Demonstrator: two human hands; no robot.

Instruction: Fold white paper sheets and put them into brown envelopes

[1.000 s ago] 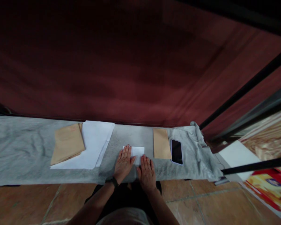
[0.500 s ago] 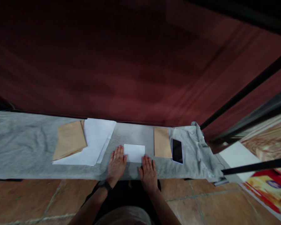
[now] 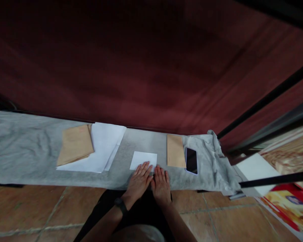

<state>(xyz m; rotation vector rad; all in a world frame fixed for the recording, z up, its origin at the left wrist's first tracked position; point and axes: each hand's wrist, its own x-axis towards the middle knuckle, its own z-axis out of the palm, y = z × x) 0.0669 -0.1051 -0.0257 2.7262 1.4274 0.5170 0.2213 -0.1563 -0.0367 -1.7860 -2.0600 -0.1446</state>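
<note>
A small white sheet of folded-looking paper (image 3: 141, 158) lies flat on the grey cloth in front of me. My left hand (image 3: 140, 179), with a dark band on its wrist, rests flat over the paper's lower right part, fingers stretched out. Beside it, my right hand (image 3: 161, 183) lies flat with fingers extended, its tips by the paper's lower right corner. The two thumbs come close together. Neither hand grips anything. A single brown envelope (image 3: 176, 151) lies to the right of the paper.
Grey cloth (image 3: 27, 151) covers the long narrow table. On the left, brown envelopes (image 3: 75, 143) overlap several large white sheets (image 3: 104, 144). A phone (image 3: 191, 160) lies right of the single envelope. Black bars (image 3: 275, 179) and a red-yellow box (image 3: 290, 205) stand at the right.
My left hand has moved right, from the paper's left edge onto its lower right part. The paper now sits slightly skewed. My right hand stays near the same corner.
</note>
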